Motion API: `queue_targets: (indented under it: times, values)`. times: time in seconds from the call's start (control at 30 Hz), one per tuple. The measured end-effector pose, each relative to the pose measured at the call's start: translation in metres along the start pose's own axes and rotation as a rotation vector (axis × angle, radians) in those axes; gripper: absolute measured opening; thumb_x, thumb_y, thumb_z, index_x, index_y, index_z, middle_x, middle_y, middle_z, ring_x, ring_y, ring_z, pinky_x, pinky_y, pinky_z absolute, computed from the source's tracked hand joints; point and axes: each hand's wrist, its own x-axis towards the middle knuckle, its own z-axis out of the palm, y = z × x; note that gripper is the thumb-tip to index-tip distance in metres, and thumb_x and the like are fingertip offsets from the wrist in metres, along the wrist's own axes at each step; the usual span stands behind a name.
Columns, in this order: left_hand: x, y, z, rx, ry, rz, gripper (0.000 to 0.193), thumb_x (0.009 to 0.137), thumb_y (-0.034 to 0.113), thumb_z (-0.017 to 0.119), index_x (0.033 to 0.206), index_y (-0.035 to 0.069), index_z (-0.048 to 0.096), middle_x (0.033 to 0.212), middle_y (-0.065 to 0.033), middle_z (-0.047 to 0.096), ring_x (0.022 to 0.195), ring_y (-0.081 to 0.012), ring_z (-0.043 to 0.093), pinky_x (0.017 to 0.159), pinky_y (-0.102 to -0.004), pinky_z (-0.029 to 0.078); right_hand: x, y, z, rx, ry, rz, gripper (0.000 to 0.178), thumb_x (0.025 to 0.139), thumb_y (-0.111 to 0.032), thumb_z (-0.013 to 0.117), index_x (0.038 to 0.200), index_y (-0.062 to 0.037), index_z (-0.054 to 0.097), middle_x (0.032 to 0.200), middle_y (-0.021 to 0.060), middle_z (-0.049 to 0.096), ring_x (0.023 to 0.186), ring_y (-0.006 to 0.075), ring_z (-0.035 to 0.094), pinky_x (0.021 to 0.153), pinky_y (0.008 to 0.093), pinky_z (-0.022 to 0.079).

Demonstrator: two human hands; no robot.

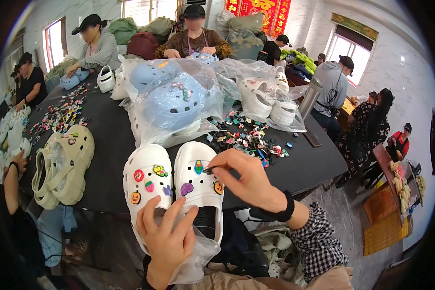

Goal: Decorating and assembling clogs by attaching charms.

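Note:
Two white clogs lie side by side at the near edge of a black table, toes away from me. The left clog carries several coloured charms; the right clog has three. My left hand grips the heel ends of the pair, over a clear plastic bag that hangs below. My right hand pinches a small dark charm against the right clog's top. A black band sits on that wrist.
Loose charms lie just beyond the clogs. Clear bags of blue clogs and white clogs fill the table's middle. Beige clogs lie at left. Several seated people work around the table; a steel flask stands right.

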Motion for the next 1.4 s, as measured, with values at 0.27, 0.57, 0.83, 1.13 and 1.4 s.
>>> queue_targets:
  times: [0.27,0.57,0.83,1.13,1.4]
  values:
    - [0.013,0.006,-0.004,-0.066,0.064,0.04,0.034,0.069,0.005,0.068,0.101,0.014,0.075,0.118,-0.0048,0.064,0.119,-0.0337,0.05,0.102,-0.0511,0.037,-0.006,-0.008,0.021,-0.347,0.016,-0.121,0.013,0.081,-0.003,0.07,0.089,-0.0042,0.06,0.089,0.0087,0.062,0.082,0.028,0.061,0.065,0.0378,0.052]
    - [0.03,-0.009,-0.02,-0.857,-0.136,0.088,0.03,0.076,-0.007,0.064,0.103,0.004,0.072,0.103,-0.0093,0.069,0.095,-0.0272,0.067,0.083,-0.0376,0.053,-0.008,0.005,0.027,-0.176,0.097,0.007,0.013,0.081,0.0,0.068,0.091,-0.0016,0.061,0.085,0.0098,0.061,0.077,0.024,0.061,0.06,0.0332,0.051]
    - [0.043,-0.012,-0.02,-1.955,-0.599,-0.451,0.043,0.098,0.007,0.055,0.137,-0.004,0.045,0.138,-0.0171,0.052,0.13,-0.0246,0.051,0.111,-0.037,0.039,-0.002,0.017,0.027,-0.11,0.104,0.084,0.012,0.081,0.0,0.067,0.089,-0.0007,0.059,0.082,0.0101,0.06,0.075,0.0239,0.062,0.06,0.0322,0.051]
    - [0.043,-0.009,-0.012,-1.742,-0.847,-0.629,0.043,0.102,0.013,0.049,0.138,-0.008,0.041,0.143,-0.0189,0.045,0.137,-0.0265,0.041,0.119,-0.04,0.027,-0.011,0.0,0.027,-0.169,0.108,0.057,0.013,0.082,0.0,0.067,0.093,-0.0015,0.06,0.087,0.0105,0.06,0.077,0.0247,0.061,0.06,0.0333,0.05]
    - [0.018,0.002,-0.01,-1.652,-0.708,-0.65,0.032,0.099,0.007,0.048,0.129,-0.003,0.046,0.137,-0.017,0.047,0.133,-0.0259,0.043,0.118,-0.0414,0.029,-0.021,-0.009,0.029,-0.264,0.18,-0.089,0.019,0.076,0.004,0.068,0.092,-0.0003,0.06,0.09,0.0114,0.062,0.081,0.0266,0.059,0.066,0.0345,0.05]
